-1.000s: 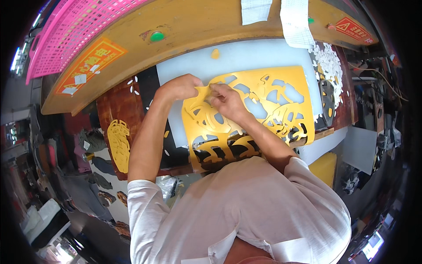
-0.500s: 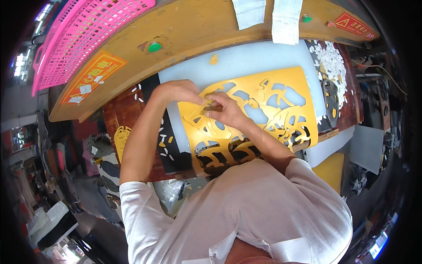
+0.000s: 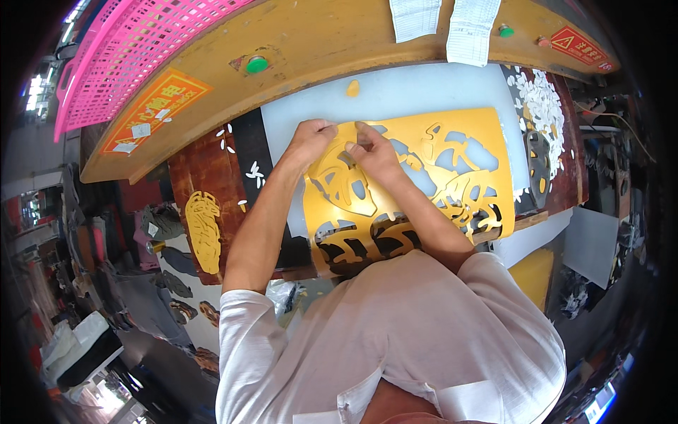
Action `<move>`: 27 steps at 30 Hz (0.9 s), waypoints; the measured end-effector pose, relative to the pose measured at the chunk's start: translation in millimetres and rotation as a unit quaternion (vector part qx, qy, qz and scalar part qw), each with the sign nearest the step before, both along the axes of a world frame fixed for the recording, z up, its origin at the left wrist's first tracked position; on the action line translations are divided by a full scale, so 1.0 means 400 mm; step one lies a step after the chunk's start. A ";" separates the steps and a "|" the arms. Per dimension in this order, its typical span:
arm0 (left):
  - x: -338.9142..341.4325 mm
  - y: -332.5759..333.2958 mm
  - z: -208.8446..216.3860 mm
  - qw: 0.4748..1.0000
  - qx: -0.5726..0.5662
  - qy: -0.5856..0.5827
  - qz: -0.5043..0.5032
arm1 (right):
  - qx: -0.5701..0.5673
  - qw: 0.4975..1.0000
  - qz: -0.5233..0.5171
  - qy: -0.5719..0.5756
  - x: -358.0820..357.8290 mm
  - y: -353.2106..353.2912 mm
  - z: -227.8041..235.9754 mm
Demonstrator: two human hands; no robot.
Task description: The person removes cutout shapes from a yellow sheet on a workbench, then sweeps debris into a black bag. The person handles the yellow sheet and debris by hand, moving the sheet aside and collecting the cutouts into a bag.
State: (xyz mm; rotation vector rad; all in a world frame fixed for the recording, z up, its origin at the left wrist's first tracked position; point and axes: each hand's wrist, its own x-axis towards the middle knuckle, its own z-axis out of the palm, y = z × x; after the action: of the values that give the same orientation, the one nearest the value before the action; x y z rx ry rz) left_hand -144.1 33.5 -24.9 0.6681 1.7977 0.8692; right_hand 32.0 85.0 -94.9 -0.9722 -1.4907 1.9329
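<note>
A large yellow sheet (image 3: 417, 120) full of cut-out openings lies over a pale blue board (image 3: 417, 85), its near edge hanging toward my body. My left hand (image 3: 313, 140) is closed at the sheet's far left corner, thumb and finger pinching there. Just right of it, my right hand (image 3: 376, 154) curls over the same area, its thumb and forefinger bent toward each other on the yellow material. Below the hands, a cut yellow piece (image 3: 346, 185) with openings sits in the sheet. What lies between the right fingertips is partly hidden.
A dark cutting die (image 3: 539, 162) and a heap of white scraps (image 3: 540, 99) lie at right. Stacked yellow cut pieces (image 3: 203, 230) sit at left. A yellow machine beam (image 3: 332, 42) with green buttons crosses the far side; a pink basket (image 3: 141, 60) stands at far left.
Both hands have moved farther away, to the sheet's far left edge, and drawn apart a little. The yellow cut piece below them now shows more. The view has shifted slightly.
</note>
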 end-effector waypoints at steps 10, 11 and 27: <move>0.051 -0.016 0.054 0.940 0.115 -0.306 0.102 | -0.148 0.967 0.078 0.193 0.036 0.054 0.095; 0.058 -0.019 0.054 0.935 0.126 -0.316 0.100 | -0.100 0.982 0.061 0.148 0.038 0.053 0.095; 0.071 -0.111 0.047 0.981 0.095 -0.163 0.049 | 0.298 0.944 0.062 -0.128 0.100 0.027 0.166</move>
State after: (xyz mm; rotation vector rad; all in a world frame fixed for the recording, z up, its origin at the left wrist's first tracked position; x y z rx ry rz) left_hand -115.8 -10.8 -6.1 0.5237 1.4740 1.1571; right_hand 72.0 95.8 -28.7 -0.8761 -2.1560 1.3141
